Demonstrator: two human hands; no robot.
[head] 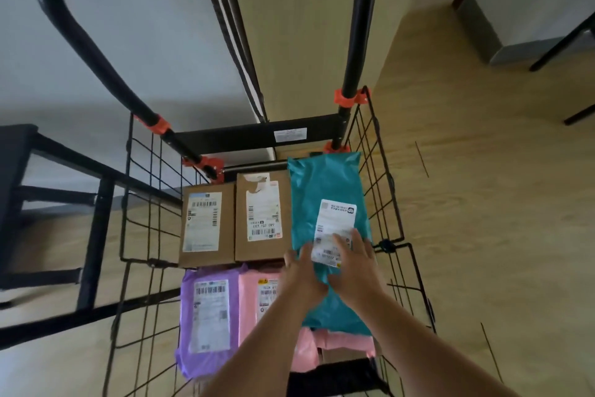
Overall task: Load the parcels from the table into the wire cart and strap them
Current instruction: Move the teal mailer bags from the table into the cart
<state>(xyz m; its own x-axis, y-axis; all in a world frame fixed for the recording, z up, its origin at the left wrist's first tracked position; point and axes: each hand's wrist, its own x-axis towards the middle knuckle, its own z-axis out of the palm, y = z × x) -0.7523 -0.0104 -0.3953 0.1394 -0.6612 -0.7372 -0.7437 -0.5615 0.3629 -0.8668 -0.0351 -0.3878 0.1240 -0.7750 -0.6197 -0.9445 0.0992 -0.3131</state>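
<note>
Head view, looking down into the wire cart (380, 171).

- Cart is standing on the wooden floor (483, 203). Its black handle (80, 32) is rising toward the camera, with orange clamps (349, 97) sitting where the handle meets the basket. Black cords (238, 52) are running down from the top of the handle toward the back bar.
- Parcels are lying flat in the basket, labels up. Back row: left cardboard box (206, 222) and right cardboard box (260, 213), touching side by side. Front row: purple mailer (206, 316) just beside the pink mailer (257, 300).
- Teal mailer (322, 190) is lying along the cart's right side, reaching from the back bar forward and overlapping a second pink mailer (341, 342) under its near end.
- Left grip (302, 271) is pinching the teal mailer's left edge, with the thumb on top and the fingers curling down beside the right cardboard box. Slight blur here.
- Right grip (357, 264) is spread flat, fingers straight and fanned, pressing on the near end of the mailer's white label (335, 219).
- Both bare forearms are reaching in from the lower edge, crossing over the pink mailer.
- A black frame (96, 219) is standing left of the cart, outside the wire wall.
</note>
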